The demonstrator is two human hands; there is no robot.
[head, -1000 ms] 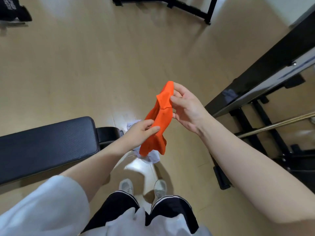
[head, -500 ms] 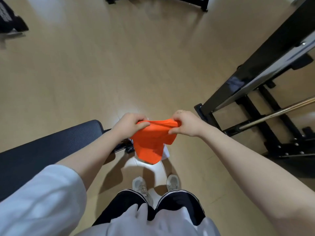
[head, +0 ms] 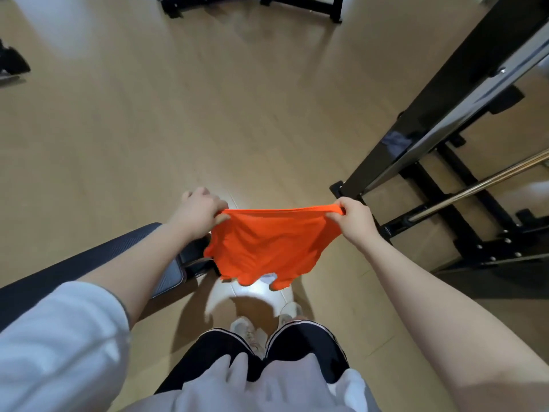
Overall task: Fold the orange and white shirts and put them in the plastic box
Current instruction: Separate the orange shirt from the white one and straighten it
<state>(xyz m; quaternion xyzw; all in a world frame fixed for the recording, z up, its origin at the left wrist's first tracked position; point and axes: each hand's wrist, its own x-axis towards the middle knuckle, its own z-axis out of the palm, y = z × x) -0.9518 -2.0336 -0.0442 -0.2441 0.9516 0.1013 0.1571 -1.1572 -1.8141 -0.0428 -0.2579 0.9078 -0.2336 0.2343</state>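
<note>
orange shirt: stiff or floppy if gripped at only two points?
Likely floppy: the orange shirt sags between the left hand and right hand, its lower edge hanging loose. Probably light: fingertip pinches hold it up. Unlikely to slip; the fabric bunches at both pinches.

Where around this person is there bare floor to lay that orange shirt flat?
Widest bare floor lies ahead, between the bench on the left and the black rack on the right. It is crowded at the feet, under the orange shirt both hands hold.
</note>
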